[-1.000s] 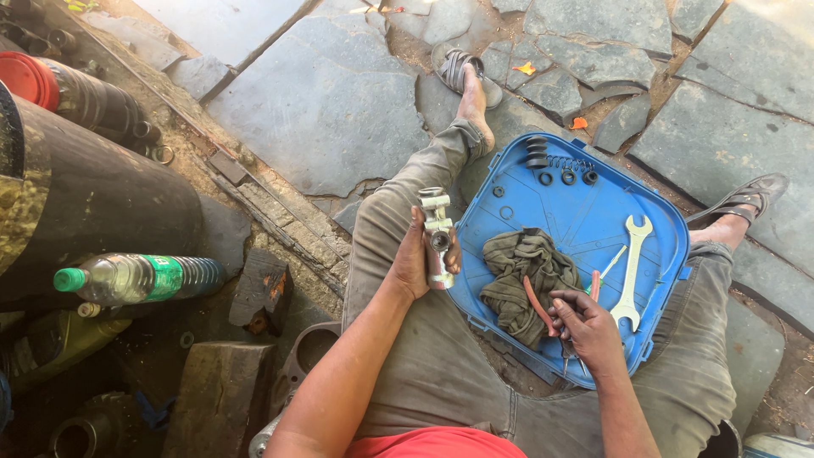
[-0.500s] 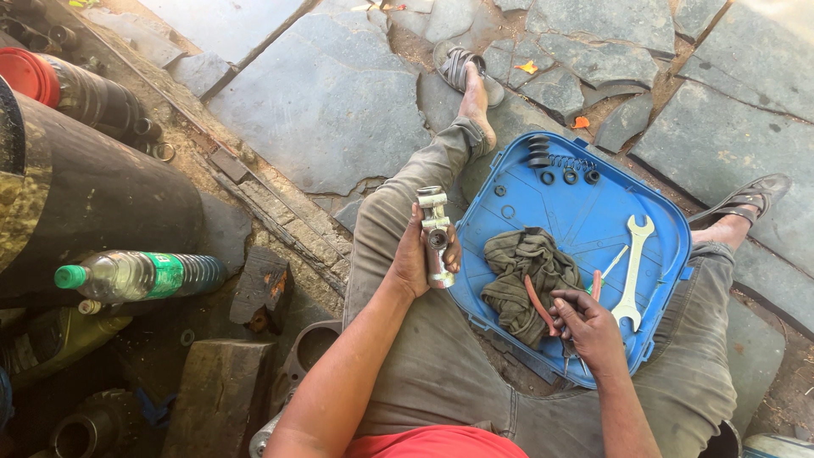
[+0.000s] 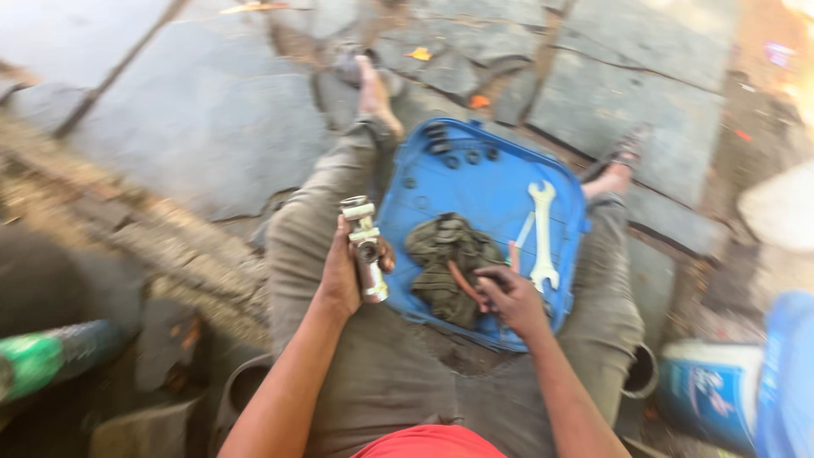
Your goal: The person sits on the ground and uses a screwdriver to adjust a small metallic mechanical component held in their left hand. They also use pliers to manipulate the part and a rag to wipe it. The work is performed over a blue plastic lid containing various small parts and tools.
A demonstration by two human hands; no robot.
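Note:
My left hand (image 3: 343, 273) grips a silvery metal fitting (image 3: 365, 247) upright over my left thigh. My right hand (image 3: 509, 297) rests at the near edge of a blue plastic tray (image 3: 475, 182) between my legs, fingers curled around a thin reddish tool (image 3: 462, 280) that lies across a crumpled olive rag (image 3: 448, 259). A silver open-ended wrench (image 3: 542, 233) lies in the tray just right of that hand. Small dark rings and nuts (image 3: 449, 146) sit at the tray's far end. The frame is motion-blurred.
Grey stone slabs (image 3: 195, 127) cover the ground ahead. A green-labelled plastic bottle (image 3: 51, 356) lies at the left. A blue-and-white container (image 3: 712, 399) and a blue object (image 3: 788, 373) stand at the right. My feet (image 3: 373, 93) wear sandals.
The view has swung to the right and blurred, bringing containers at the right into sight. Both hands keep the same hold and place.

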